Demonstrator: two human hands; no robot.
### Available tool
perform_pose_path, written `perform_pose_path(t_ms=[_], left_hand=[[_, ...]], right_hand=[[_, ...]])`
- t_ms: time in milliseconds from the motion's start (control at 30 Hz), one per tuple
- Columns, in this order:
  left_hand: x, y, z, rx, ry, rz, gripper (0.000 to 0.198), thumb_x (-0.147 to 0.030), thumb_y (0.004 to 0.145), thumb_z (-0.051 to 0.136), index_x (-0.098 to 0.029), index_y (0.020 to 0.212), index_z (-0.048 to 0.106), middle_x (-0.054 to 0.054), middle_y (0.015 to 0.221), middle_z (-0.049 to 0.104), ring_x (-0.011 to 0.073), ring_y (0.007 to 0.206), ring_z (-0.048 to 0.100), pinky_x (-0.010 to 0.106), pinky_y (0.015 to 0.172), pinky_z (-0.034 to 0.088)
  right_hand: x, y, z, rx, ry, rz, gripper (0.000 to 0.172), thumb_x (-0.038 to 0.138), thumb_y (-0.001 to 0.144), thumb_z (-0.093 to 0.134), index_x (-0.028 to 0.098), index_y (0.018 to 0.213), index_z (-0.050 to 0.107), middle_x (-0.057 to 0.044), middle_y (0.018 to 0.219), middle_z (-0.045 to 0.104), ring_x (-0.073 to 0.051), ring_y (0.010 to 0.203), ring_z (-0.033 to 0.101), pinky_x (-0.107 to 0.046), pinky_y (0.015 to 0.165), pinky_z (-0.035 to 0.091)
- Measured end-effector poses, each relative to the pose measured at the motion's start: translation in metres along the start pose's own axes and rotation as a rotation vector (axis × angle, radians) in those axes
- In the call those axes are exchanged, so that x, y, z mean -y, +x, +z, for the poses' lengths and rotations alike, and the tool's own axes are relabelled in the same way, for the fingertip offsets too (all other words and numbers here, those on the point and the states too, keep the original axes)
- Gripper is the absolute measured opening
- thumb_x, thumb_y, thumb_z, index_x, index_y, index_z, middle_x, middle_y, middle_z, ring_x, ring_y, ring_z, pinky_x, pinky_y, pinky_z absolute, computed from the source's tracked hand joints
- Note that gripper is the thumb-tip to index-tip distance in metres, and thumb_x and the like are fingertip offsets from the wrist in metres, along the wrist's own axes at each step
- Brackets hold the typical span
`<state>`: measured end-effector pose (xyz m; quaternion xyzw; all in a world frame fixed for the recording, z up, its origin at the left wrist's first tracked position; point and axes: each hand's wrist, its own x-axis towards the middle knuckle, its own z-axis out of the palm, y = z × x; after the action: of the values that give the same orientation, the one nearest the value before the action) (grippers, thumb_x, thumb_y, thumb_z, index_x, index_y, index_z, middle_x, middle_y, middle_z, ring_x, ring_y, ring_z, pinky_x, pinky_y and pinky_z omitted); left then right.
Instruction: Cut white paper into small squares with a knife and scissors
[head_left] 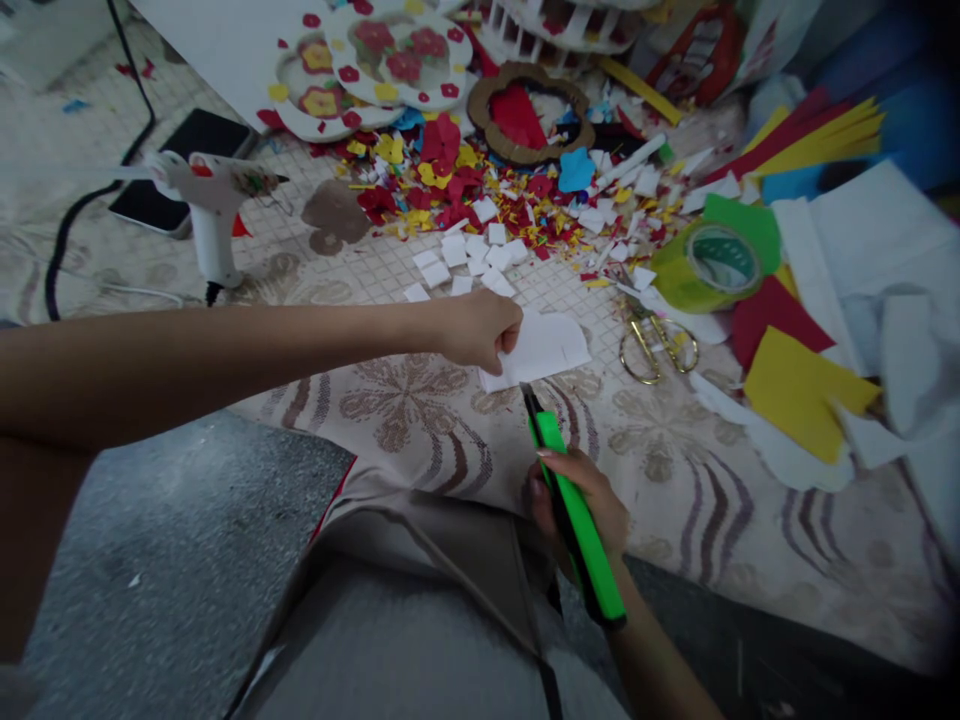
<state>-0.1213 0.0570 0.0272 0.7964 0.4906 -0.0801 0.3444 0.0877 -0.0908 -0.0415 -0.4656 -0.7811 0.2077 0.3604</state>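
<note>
My left hand (478, 328) is closed, pinching the left edge of a white foam sheet (544, 350) that lies on the patterned cloth. My right hand (581, 500) grips a green utility knife (574, 505); its dark blade tip points up and touches the lower edge of the white sheet. Just beyond the sheet lie several small white cut squares (465, 260).
A white glue gun (214, 205) stands at the left near a black phone (187, 165). Gold scissors (656, 345) and a tape roll (720, 260) lie to the right, with red, yellow and white foam sheets (802, 390). Coloured scraps and decorated plates (390, 55) fill the back.
</note>
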Motion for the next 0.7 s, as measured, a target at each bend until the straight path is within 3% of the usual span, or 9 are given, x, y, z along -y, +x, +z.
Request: perform_pose_path(t_ms=[300, 700], left_hand=[[0.0, 0.006, -0.006, 0.055, 0.068, -0.022, 0.039, -0.027, 0.067, 0.07, -0.013, 0.104, 0.067, 0.005, 0.094, 0.071, 0.0183, 0.087, 0.063, 0.025, 0.078, 0.044], [0.001, 0.017, -0.009, 0.112, 0.091, -0.01, 0.042, -0.03, 0.063, 0.074, -0.013, 0.1, 0.07, 0.008, 0.093, 0.072, 0.0211, 0.085, 0.062, 0.028, 0.076, 0.045]], right_hand=[[0.005, 0.007, 0.009, 0.278, 0.028, -0.078, 0.045, 0.011, 0.085, 0.046, 0.032, 0.124, 0.052, 0.001, 0.086, 0.064, -0.016, 0.072, 0.066, -0.025, 0.059, 0.051], [0.009, 0.016, 0.021, 0.228, -0.053, -0.114, 0.039, 0.015, 0.087, 0.05, 0.03, 0.123, 0.051, 0.001, 0.088, 0.062, -0.015, 0.07, 0.063, -0.024, 0.058, 0.047]])
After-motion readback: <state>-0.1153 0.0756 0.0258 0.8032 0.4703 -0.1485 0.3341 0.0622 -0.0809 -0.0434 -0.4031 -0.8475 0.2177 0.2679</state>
